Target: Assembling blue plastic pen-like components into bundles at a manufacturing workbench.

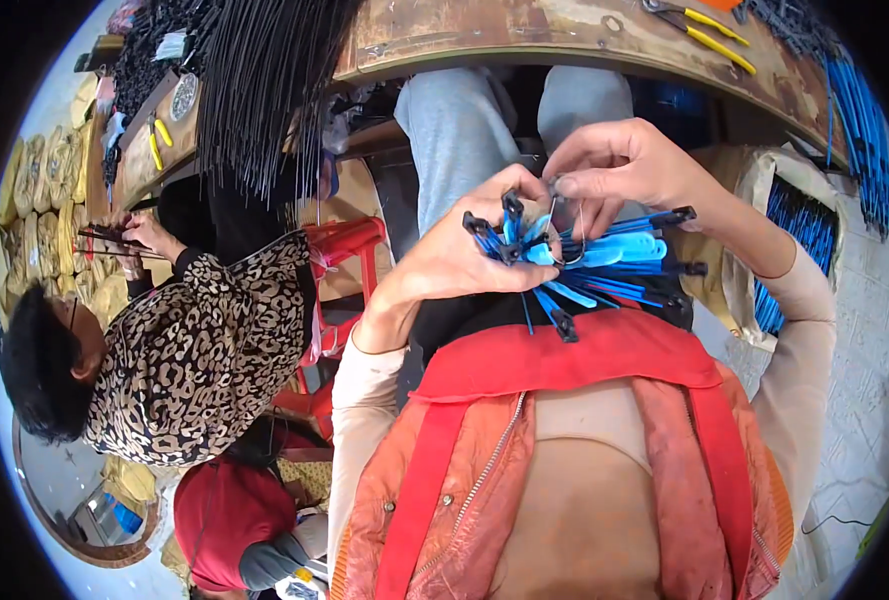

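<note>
Over my lap, my left hand is closed around a bundle of thin blue rods with black end pieces. Light-blue flat plastic pieces lie among the rods and point to the right. My right hand is just above the bundle, thumb and fingers pinched together close to my left fingertips. Between the hands a thin wire-like strand curves around the bundle, and its end seems to run into my right fingers. Part of the grip is hidden behind the fingers.
A wooden bench runs ahead, with yellow-handled pliers at its right. Long black rods hang off its left. A sack of blue rods stands at right. Left, a co-worker handles dark rods beside a red stool.
</note>
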Available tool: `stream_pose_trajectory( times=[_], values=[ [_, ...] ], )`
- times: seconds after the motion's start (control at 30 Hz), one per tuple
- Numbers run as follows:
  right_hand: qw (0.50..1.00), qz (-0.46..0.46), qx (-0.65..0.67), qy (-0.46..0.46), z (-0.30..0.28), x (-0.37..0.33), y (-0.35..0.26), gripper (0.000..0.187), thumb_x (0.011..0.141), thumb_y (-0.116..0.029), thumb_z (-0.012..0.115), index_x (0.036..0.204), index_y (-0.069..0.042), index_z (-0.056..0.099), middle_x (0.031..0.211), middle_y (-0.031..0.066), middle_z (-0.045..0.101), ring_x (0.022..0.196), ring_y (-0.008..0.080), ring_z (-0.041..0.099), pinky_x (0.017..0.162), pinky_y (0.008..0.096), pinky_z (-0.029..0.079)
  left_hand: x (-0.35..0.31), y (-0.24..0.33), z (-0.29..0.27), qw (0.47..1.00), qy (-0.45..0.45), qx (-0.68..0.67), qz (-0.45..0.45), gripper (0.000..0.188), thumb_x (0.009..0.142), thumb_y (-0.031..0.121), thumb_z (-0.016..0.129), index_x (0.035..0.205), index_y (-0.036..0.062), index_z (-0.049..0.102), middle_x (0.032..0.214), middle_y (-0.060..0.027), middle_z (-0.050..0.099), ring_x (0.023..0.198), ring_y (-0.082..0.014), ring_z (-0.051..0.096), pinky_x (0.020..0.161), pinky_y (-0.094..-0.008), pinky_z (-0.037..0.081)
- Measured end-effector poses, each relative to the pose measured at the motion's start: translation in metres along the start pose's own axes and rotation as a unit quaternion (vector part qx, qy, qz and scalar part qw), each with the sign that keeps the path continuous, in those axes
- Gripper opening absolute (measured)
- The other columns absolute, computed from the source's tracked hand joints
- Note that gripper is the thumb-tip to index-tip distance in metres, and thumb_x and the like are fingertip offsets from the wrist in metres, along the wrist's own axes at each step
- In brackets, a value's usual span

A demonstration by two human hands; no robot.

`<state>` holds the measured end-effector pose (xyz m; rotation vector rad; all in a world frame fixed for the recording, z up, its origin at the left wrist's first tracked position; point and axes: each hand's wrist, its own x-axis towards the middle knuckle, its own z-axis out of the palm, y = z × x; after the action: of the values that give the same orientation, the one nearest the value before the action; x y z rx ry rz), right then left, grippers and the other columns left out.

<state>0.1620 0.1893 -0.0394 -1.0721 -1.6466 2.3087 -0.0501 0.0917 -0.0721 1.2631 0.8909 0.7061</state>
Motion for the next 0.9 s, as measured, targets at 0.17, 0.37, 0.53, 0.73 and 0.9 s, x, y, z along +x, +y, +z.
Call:
stream_pose_trajectory(
  times=[0.17,0.37,0.53,0.73,0.9],
  values=[
    [0.998,0.007,-0.009,-0.054,-0.004,0.007,0.007,0.024,0.09,-0.018,0.067,0.101,0.003,0.065,0.077,0.0108,0.068,0.065,0.0187,0.069,0.057,0.028,0.058,-0.006,-0.003,0.008,0.995,0.093,-0.009,0.019,0.029,0.066,0.007,0.081,0.093,0.0049,0.07,0.108,-0.0081,0.055,0.096,-0.0168,0.058,0.081,-0.0297,0.048],
    [0.994,0.018,0.008,-0.104,-0.017,0.024,0.014,0.024,0.093,-0.02,0.063,0.097,0.004,0.067,0.077,0.0128,0.068,0.062,0.0199,0.069,0.055,0.026,0.057,0.001,-0.013,-0.001,0.996,0.083,0.024,0.015,0.017,0.07,0.003,0.074,0.084,0.0042,0.065,0.077,-0.002,0.063,0.073,-0.01,0.06,0.066,-0.0266,0.048],
    [0.994,0.002,-0.027,-0.104,-0.02,0.019,0.015,0.028,0.096,-0.022,0.059,0.102,0.005,0.066,0.078,0.0144,0.068,0.062,0.0211,0.07,0.055,0.0269,0.057,0.009,-0.009,-0.005,0.999,0.001,0.039,0.006,0.017,0.07,0.002,0.074,0.085,0.0033,0.065,0.081,-0.003,0.063,0.076,-0.01,0.06,0.067,-0.0254,0.048],
    [0.996,0.011,-0.015,-0.086,-0.009,-0.006,0.014,0.037,0.1,-0.028,0.051,0.105,0.005,0.065,0.079,0.014,0.068,0.065,0.0227,0.07,0.056,0.0286,0.057,0.002,-0.01,0.014,0.999,0.033,-0.005,-0.002,0.017,0.068,0.002,0.077,0.082,0.0024,0.067,0.087,-0.0025,0.063,0.077,-0.0121,0.061,0.069,-0.0262,0.049],
    [0.999,0.018,0.005,-0.036,0.01,-0.027,0.021,0.031,0.098,-0.026,0.054,0.106,0.003,0.061,0.082,0.0117,0.067,0.068,0.0217,0.07,0.058,0.0289,0.058,-0.009,-0.016,0.027,0.997,0.028,0.044,0.055,0.017,0.068,0.003,0.077,0.082,0.003,0.068,0.088,-0.0037,0.061,0.079,-0.0131,0.062,0.071,-0.0268,0.049]
  ],
)
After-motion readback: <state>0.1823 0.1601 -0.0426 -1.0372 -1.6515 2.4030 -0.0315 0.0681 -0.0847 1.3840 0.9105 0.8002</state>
